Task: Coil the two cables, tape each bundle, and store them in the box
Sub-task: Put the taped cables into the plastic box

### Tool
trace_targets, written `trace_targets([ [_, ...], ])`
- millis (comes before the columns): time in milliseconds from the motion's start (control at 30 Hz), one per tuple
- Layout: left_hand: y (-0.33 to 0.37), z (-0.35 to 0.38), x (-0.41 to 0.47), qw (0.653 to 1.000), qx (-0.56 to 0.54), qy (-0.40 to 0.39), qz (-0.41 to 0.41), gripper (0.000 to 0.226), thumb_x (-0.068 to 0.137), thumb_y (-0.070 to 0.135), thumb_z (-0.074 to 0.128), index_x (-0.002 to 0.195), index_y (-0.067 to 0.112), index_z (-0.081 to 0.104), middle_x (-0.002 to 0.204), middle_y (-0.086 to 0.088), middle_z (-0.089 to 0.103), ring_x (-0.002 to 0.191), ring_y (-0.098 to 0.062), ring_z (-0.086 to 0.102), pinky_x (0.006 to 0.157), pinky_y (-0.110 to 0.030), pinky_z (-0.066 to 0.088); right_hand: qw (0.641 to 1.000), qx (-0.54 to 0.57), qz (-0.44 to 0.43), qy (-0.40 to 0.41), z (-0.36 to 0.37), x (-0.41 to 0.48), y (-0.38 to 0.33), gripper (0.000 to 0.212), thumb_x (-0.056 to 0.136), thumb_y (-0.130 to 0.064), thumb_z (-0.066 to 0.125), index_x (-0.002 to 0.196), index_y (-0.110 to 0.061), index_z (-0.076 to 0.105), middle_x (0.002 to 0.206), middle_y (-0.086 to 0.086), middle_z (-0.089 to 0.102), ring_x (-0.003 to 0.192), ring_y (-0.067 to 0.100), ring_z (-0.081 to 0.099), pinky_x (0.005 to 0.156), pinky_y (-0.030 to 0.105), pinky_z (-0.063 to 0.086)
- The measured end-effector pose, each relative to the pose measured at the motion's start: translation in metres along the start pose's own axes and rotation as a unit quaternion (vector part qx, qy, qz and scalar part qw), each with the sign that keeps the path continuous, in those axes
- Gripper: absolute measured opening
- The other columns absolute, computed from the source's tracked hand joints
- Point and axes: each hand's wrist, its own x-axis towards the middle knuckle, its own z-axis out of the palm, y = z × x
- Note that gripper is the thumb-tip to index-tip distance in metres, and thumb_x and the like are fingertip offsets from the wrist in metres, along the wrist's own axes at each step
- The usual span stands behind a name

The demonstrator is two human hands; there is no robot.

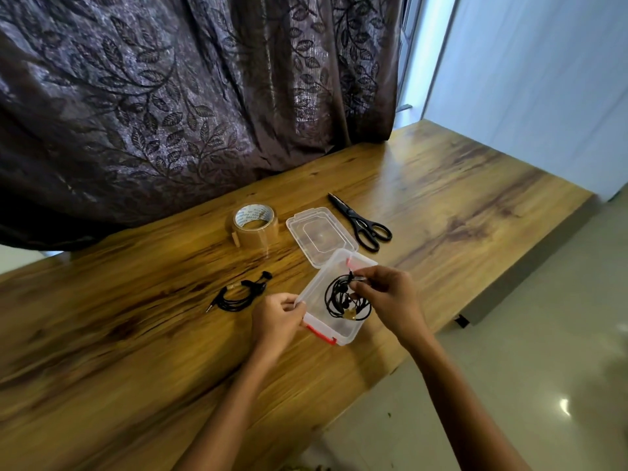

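A clear plastic box (319,283) with red latches sits on the wooden table, tilted a little. My left hand (277,319) grips its near left corner. Inside the box lies a coiled black cable (339,300), and my right hand (387,297) pinches the top of that coil over the box. A second coiled black cable (238,297) with earbuds lies on the table left of the box, untouched. The box's clear lid (321,234) lies flat just behind the box.
A roll of brown tape (253,227) stands behind the cables. Black scissors (362,222) lie shut to the right of the lid. A dark patterned curtain (170,96) hangs along the table's far edge. The table's right edge (475,300) drops to a tiled floor.
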Motion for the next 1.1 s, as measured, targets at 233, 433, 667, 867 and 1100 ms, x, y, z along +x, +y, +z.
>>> trace_targets([
  [233,-0.018,-0.027,-0.014,1.0,-0.016,-0.003,-0.017,0.027,0.085,0.009,0.061,0.111,0.003,0.063,0.08,-0.001,0.065,0.06,-0.006,0.061,0.045,-0.008,0.046,0.961,-0.238,-0.062,-0.129,0.031,-0.001,0.006,0.025,0.085,-0.014,0.065,0.109,-0.011,0.064,0.105,0.005,0.068,0.09,0.012,0.066,0.073,0.02,0.056],
  [433,-0.025,-0.033,-0.016,1.0,-0.02,-0.001,-0.022,0.027,0.087,0.011,0.06,0.113,0.005,0.062,0.091,-0.007,0.068,0.061,-0.007,0.06,0.047,-0.009,0.047,0.914,-0.353,-0.085,-0.181,0.06,0.006,0.004,0.028,0.088,-0.011,0.059,0.115,-0.007,0.057,0.108,0.01,0.064,0.093,0.021,0.065,0.072,0.031,0.058],
  [667,-0.025,-0.035,-0.017,0.999,-0.024,0.004,-0.025,0.027,0.087,0.013,0.06,0.113,0.006,0.062,0.089,-0.005,0.067,0.063,-0.008,0.062,0.048,-0.009,0.048,0.916,-0.356,-0.098,-0.159,0.072,0.008,0.016,0.01,0.076,-0.008,0.072,0.08,-0.004,0.065,0.09,0.009,0.066,0.075,0.014,0.057,0.063,0.024,0.053],
  [867,-0.026,-0.036,-0.016,0.999,-0.027,0.001,-0.029,0.026,0.086,0.014,0.061,0.112,0.008,0.062,0.082,-0.002,0.067,0.063,-0.01,0.063,0.051,-0.012,0.05,0.885,-0.409,-0.105,-0.196,0.068,0.018,0.016,0.021,0.08,-0.016,0.07,0.099,-0.008,0.068,0.098,0.005,0.07,0.085,0.016,0.067,0.074,0.029,0.058],
  [1100,-0.025,-0.037,-0.014,0.999,-0.033,-0.002,-0.03,0.025,0.088,0.018,0.059,0.109,0.007,0.064,0.081,-0.004,0.067,0.06,-0.008,0.061,0.047,-0.009,0.046,0.886,-0.393,-0.117,-0.217,0.058,0.02,0.013,0.021,0.091,-0.014,0.056,0.109,-0.009,0.065,0.107,0.006,0.068,0.096,0.017,0.066,0.081,0.029,0.055],
])
